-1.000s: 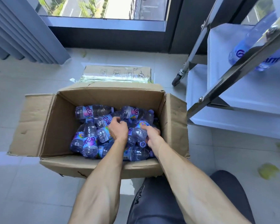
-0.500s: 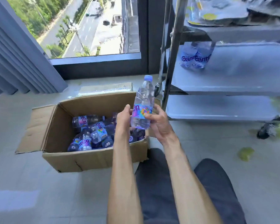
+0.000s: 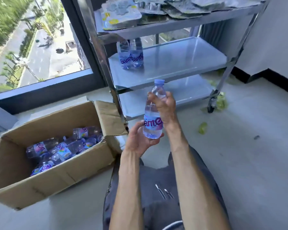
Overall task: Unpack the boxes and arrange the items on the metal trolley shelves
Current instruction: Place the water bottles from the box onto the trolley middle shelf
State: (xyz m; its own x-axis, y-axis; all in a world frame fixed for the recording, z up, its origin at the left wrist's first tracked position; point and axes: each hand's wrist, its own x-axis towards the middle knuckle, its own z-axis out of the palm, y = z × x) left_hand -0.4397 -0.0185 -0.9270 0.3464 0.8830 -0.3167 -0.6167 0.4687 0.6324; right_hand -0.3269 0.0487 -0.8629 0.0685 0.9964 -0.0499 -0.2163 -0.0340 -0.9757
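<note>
A: bottle is upright, long axis near vertical, cap up, tilted a touch to the right at the top; it hangs in the air in front of the trolley, over the person's lap, right of the box

B: which hand has it?

A: both; right hand is wrapped round the upper body and shoulder from the right side, fingers clenched on it; left hand cups the base from below and left, fingers curled round the bottom, thumb up by the label; so the base sits in the left palm, the neck rises past the right fingers

B: and the shelf from there?

A: middle shelf lies ahead and above the cap; two bottles already stand upright at its left end, touching each other; bare metal to their right; right hand is the nearer one to that spot, so likely it carries alone and the left lets go; the upright axis already suits standing it down

B: look of it?

A: clear plastic, full of water by the look, pale blue cap, label with purple lettering round the lower part; smooth and ribbed low down; may be slippery, can't tell; box still holds a heap of the same, lying on their sides; top shelf carries flat packs, not bottles
</note>
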